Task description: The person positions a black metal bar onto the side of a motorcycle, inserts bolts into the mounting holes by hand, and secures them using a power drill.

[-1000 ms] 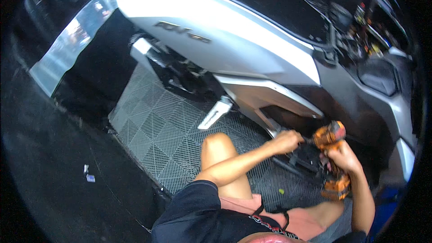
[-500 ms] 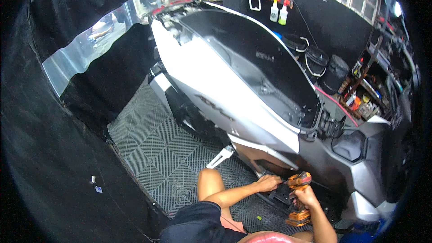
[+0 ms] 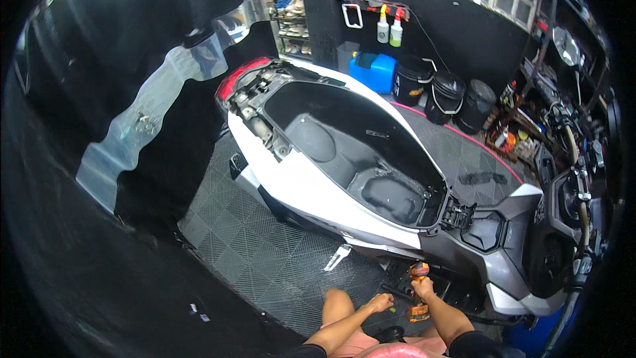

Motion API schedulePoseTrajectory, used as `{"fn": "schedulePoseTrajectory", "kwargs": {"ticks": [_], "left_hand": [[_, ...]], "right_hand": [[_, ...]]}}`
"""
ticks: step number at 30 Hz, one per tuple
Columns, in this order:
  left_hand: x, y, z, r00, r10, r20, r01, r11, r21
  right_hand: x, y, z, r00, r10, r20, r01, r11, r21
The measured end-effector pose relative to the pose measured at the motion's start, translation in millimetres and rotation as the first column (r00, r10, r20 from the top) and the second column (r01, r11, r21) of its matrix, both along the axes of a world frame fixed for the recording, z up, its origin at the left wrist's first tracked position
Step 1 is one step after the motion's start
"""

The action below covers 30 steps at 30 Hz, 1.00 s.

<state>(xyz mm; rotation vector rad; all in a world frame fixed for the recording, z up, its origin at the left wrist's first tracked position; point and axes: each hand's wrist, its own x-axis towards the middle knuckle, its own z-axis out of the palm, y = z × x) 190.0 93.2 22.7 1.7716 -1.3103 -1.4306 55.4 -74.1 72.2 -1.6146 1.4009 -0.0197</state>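
Note:
My right hand grips an orange and black cordless drill by its handle, with the battery end pointing down toward me. The drill is beside the lower side of a white and grey scooter, near its dark footboard. To the left of the drill, my left hand is closed in front of my knee, apart from the scooter. Whatever its curled fingers may hold is too small to make out. The scooter's seat is off or raised out of view, so its dark storage bin shows from above.
A white footpeg sticks out from the scooter's near side. Behind stand a blue jug and several black buckets, with a pink hose along the floor. A black curtain hangs at left; spray bottles hang on the wall.
My left hand has come away from the scooter's lower side, back toward me. The drill, still in my right hand, has drawn back slightly. The view has shifted, showing more of the bin and handlebar.

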Motion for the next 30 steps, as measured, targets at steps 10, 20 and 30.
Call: {"fn": "schedulePoseTrajectory", "kwargs": {"ticks": [10, 20, 30], "left_hand": [[78.3, 108.2, 123.4, 0.953, 0.304, 0.024, -0.301, 0.927, 0.224], [24.6, 72.9, 92.2, 0.871, 0.487, -0.068, -0.433, 0.824, 0.364], [-57.9, 97.8, 149.8, 0.971, 0.035, 0.236, -0.141, 0.88, 0.453]], "right_hand": [[1.9, 19.8, -13.3, 0.891, -0.451, 0.056, 0.433, 0.88, 0.198], [8.5, 11.4, 3.6, 0.872, -0.487, -0.042, 0.482, 0.843, 0.239], [-3.7, -12.4, 2.5, 0.966, -0.228, -0.122, 0.246, 0.955, 0.167]]}}
